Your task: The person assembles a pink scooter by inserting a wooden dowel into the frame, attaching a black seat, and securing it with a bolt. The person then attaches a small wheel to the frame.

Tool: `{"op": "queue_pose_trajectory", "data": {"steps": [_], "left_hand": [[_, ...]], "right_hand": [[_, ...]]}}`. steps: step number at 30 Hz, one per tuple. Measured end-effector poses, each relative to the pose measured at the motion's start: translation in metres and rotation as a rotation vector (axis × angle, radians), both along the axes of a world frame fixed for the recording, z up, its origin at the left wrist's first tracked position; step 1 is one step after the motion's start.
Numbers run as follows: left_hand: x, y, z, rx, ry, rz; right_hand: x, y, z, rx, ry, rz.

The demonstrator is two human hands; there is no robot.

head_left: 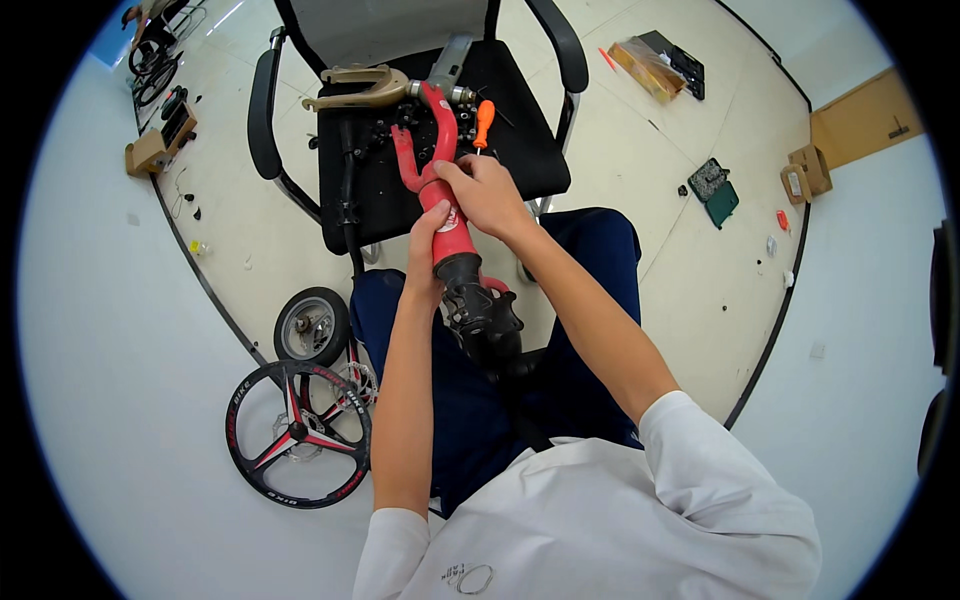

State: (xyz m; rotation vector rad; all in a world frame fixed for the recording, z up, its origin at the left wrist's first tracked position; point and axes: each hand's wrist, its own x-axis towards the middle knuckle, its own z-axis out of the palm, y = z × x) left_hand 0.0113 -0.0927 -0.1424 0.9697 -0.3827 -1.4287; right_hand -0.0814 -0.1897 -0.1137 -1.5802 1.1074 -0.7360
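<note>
Both hands are on a red frame part (456,241), which slopes from between the person's thighs up to the black chair seat (540,165) in front, its forked end over the seat. The left hand (426,240) is wrapped about the left side of the red tube, thumb laid along it, the grip closed on it. The right hand (490,196) has its grip closed higher up, near where the tube splits, thumb across the top; its other fingertips are hidden. A black section (476,312) joins the tube's lower end and drops between the knees. An orange-handled screwdriver (485,118) points its shaft toward the right hand; whether they touch, I cannot tell. On the seat, a tan fork (368,90) lies just beyond the red prongs, with small dark parts around. To the left, a three-spoke wheel (298,432) stands near a smaller wheel (312,327). On the floor at right lies an opened green case (720,203); farther up, a yellowish box (648,70) sits beside a black case (680,65).
</note>
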Motion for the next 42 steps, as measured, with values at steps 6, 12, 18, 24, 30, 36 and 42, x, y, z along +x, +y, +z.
{"op": "queue_pose_trajectory", "data": {"steps": [6, 12, 18, 24, 30, 36, 42], "left_hand": [[0.009, -0.002, -0.018, -0.130, 0.013, 0.116], [0.012, -0.005, -0.012, -0.112, 0.009, 0.265], [0.016, -0.008, -0.019, -0.116, -0.004, 0.347], [0.018, -0.010, -0.015, -0.132, -0.009, 0.469], [0.031, -0.022, -0.021, -0.114, 0.071, 0.317], [-0.008, 0.013, 0.013, -0.129, -0.033, 0.417], [-0.024, -0.007, 0.049, -0.017, -0.077, 0.761]], "right_hand": [[-0.072, -0.012, 0.002, -0.080, 0.081, -0.207], [-0.132, 0.013, -0.003, 0.405, -0.306, 0.002], [-0.143, 0.071, 0.046, 0.280, -0.265, 0.138], [-0.142, 0.098, 0.053, 0.152, -0.185, 0.216], [-0.133, 0.094, 0.062, 0.034, -0.087, 0.288], [-0.135, 0.115, 0.075, -0.071, -0.091, 0.329], [-0.155, 0.106, 0.050, -0.021, -0.108, 0.161]]}}
